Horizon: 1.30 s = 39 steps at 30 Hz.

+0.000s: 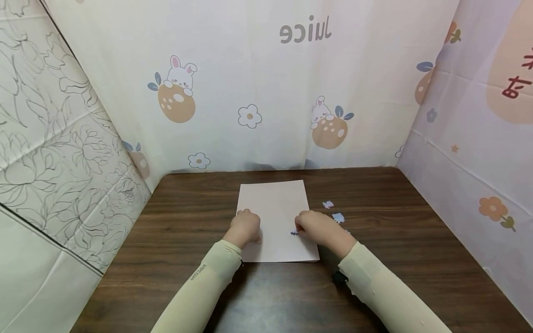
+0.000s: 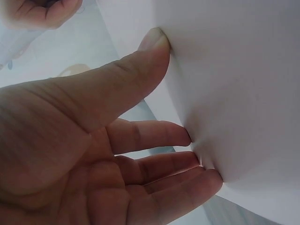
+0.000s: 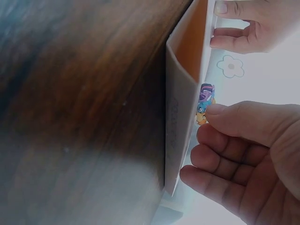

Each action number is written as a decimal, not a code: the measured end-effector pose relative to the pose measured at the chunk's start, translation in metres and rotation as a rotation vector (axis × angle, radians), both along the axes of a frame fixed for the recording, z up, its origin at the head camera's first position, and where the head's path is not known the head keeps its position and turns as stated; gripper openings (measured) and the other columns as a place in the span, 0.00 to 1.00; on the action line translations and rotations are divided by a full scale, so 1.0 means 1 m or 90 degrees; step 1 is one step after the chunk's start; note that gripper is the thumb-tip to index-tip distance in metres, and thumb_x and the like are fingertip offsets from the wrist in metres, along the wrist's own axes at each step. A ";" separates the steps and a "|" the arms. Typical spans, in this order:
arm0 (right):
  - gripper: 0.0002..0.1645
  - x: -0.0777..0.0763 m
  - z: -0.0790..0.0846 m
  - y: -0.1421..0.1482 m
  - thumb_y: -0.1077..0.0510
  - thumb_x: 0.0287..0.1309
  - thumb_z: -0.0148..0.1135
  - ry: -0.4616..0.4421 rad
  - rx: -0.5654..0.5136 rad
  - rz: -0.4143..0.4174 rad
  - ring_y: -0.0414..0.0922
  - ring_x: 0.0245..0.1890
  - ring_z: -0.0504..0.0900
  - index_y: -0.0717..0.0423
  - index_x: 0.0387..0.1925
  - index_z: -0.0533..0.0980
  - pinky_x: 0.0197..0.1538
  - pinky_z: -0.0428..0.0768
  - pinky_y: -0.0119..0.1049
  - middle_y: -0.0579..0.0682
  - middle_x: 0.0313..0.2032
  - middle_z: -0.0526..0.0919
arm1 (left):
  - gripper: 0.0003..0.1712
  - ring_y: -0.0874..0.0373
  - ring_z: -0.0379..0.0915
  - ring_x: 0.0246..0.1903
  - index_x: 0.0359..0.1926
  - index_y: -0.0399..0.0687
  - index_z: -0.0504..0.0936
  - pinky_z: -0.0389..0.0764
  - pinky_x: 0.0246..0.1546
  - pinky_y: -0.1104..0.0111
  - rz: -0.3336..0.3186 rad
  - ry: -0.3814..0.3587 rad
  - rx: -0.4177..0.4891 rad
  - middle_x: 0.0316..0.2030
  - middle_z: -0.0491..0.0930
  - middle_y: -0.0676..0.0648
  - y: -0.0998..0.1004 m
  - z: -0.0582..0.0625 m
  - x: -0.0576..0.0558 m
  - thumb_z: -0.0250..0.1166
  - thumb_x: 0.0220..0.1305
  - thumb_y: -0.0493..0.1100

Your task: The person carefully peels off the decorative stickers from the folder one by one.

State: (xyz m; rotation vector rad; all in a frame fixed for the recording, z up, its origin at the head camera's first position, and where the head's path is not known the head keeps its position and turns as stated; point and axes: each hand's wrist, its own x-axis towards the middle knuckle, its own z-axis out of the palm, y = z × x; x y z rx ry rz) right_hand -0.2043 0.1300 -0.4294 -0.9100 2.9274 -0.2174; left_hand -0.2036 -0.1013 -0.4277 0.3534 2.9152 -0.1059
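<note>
A white flat paper folder (image 1: pixel 276 208) lies on the brown table; its near edge shows a fold with an orange inside in the right wrist view. On its left part rests my left hand (image 1: pixel 246 227), thumb and fingertips touching the white surface. My right hand (image 1: pixel 320 229) is over its right side. Between thumb and forefinger it pinches a small cartoon cut-out (image 3: pixel 205 101) with purple, blue and orange figures, close over the white surface. The forefinger is partly hidden behind the thumb.
Right of the folder lie small bluish pieces (image 1: pixel 338 217), one partly hidden by my right hand. The dark wood table (image 1: pixel 166 222) ends at a printed curtain (image 1: pixel 250 83) behind, with more cloth on both sides.
</note>
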 end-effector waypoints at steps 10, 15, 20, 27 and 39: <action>0.10 0.003 0.001 0.003 0.60 0.64 0.69 0.006 -0.004 0.008 0.39 0.25 0.71 0.50 0.26 0.79 0.30 0.74 0.35 0.43 0.27 0.75 | 0.30 0.44 0.75 0.47 0.45 0.39 0.88 0.83 0.44 0.55 -0.001 0.009 -0.003 0.45 0.81 0.38 0.000 -0.004 -0.001 0.81 0.50 0.57; 0.11 0.003 -0.002 0.004 0.60 0.64 0.69 0.003 -0.002 0.005 0.39 0.25 0.71 0.50 0.26 0.79 0.30 0.74 0.35 0.43 0.27 0.75 | 0.30 0.44 0.75 0.46 0.44 0.38 0.88 0.83 0.44 0.55 0.000 0.011 -0.001 0.44 0.81 0.38 0.000 -0.003 0.000 0.81 0.50 0.57; 0.11 0.003 -0.003 0.004 0.60 0.64 0.69 0.009 -0.002 0.007 0.39 0.25 0.71 0.50 0.26 0.78 0.29 0.73 0.35 0.43 0.27 0.75 | 0.30 0.44 0.75 0.46 0.45 0.38 0.88 0.83 0.43 0.55 0.001 0.011 0.004 0.44 0.81 0.38 0.000 -0.003 0.000 0.82 0.50 0.57; 0.11 0.006 -0.001 0.006 0.60 0.64 0.69 0.016 -0.002 0.018 0.38 0.25 0.71 0.49 0.25 0.78 0.29 0.73 0.33 0.43 0.27 0.75 | 0.32 0.45 0.75 0.45 0.46 0.38 0.88 0.83 0.44 0.56 0.004 0.014 0.007 0.44 0.81 0.38 0.000 -0.003 0.000 0.82 0.48 0.57; 0.12 0.009 -0.001 0.011 0.63 0.61 0.70 0.030 -0.017 0.046 0.37 0.24 0.70 0.49 0.24 0.77 0.28 0.72 0.32 0.43 0.26 0.74 | 0.31 0.46 0.75 0.43 0.45 0.38 0.88 0.83 0.42 0.56 0.006 0.016 0.016 0.43 0.81 0.39 0.000 -0.001 0.002 0.82 0.48 0.56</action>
